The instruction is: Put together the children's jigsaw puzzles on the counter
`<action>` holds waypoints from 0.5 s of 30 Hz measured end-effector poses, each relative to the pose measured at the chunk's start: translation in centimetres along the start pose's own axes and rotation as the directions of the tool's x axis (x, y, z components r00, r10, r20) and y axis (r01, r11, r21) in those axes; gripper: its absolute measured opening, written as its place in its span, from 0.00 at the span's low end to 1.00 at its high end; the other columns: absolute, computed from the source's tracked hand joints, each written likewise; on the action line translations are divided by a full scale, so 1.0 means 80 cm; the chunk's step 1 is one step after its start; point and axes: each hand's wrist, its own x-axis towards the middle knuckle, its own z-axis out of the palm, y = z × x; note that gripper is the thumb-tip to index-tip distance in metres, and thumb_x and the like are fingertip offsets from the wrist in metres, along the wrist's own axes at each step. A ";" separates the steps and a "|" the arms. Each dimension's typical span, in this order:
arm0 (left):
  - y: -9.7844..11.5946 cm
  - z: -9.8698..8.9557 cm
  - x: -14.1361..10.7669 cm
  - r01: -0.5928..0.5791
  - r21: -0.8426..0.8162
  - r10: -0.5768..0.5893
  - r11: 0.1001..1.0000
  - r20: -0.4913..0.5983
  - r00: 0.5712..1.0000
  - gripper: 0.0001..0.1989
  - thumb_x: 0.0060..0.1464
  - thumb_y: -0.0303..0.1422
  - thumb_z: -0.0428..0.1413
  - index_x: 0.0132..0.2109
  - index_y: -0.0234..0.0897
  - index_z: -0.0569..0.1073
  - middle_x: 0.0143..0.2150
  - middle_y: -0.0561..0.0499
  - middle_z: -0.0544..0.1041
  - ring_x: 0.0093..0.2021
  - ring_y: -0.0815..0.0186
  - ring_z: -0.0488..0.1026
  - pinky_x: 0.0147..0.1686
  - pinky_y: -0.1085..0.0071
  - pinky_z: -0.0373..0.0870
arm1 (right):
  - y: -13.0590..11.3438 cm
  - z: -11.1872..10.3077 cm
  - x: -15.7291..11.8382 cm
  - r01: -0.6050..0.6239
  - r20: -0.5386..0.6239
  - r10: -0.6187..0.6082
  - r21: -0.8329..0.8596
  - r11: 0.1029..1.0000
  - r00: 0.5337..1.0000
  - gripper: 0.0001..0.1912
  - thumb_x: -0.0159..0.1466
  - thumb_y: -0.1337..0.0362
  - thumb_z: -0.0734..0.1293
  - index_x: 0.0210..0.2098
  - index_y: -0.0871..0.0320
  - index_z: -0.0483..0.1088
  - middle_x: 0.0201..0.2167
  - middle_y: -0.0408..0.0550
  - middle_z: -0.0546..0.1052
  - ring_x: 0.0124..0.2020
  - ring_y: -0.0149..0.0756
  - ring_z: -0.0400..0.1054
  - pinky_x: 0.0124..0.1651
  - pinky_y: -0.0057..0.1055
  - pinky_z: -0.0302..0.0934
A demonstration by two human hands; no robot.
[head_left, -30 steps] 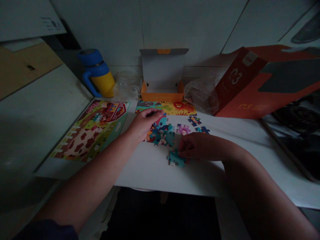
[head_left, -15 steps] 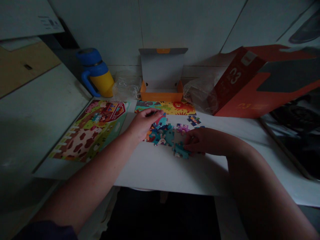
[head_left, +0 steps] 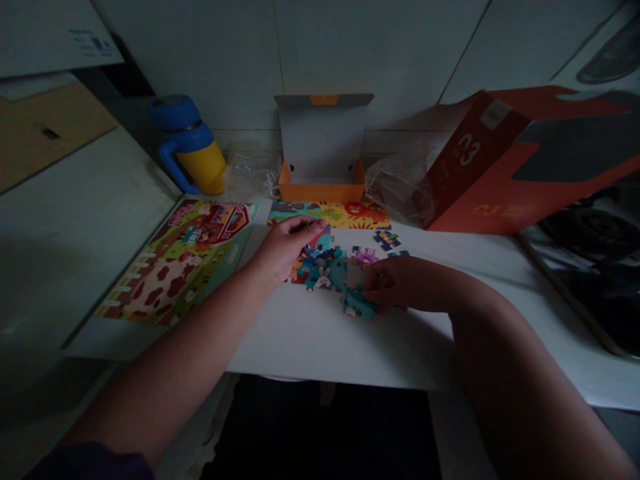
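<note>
My left hand [head_left: 290,247] is curled at the left edge of a partly joined jigsaw puzzle [head_left: 334,272], which shows a white rabbit and teal shapes. Its thumb and fingers come together above the puzzle's upper left part; what they hold, if anything, is hidden. Between the fingertips of my right hand [head_left: 393,283] is a teal puzzle piece [head_left: 357,303], low over the white table, just right of and below the joined part. A purple puzzle piece [head_left: 365,256] lies right of the joined part. Other loose dark pieces [head_left: 387,240] lie beyond my right hand, some partly covered by it.
A farm picture sheet [head_left: 175,267] lies on the left of the table [head_left: 290,347]. Behind the puzzle are a jungle picture strip [head_left: 345,215] and an open orange box [head_left: 321,193]. A blue and yellow jug [head_left: 200,160], clear plastic wrapping [head_left: 400,187] and a large orange-red box [head_left: 500,193] stand around.
The teal piece in my right hand has shifted very slightly left, along with a small shift of the whole view. My left hand stays at the puzzle's edge.
</note>
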 end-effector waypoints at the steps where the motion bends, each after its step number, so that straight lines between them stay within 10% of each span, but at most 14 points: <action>1: 0.000 0.000 0.000 0.001 0.002 -0.001 1.000 0.000 1.000 0.19 0.47 0.47 0.71 0.42 0.41 0.82 0.37 0.51 0.80 0.28 0.71 0.67 0.23 0.74 0.53 | 0.001 0.000 0.000 -0.004 -0.005 0.004 -0.009 1.000 1.000 0.13 0.63 0.51 0.71 0.37 0.54 0.77 0.32 0.47 0.85 0.30 0.39 0.77 0.31 0.31 0.64; 15: 0.001 0.001 0.000 0.012 -0.003 -0.012 1.000 0.007 1.000 0.20 0.46 0.47 0.71 0.42 0.41 0.81 0.37 0.52 0.80 0.29 0.70 0.68 0.25 0.74 0.58 | 0.015 -0.018 -0.004 -0.019 -0.182 0.022 0.023 1.000 0.983 0.15 0.66 0.50 0.68 0.44 0.54 0.75 0.32 0.46 0.84 0.29 0.38 0.76 0.30 0.31 0.63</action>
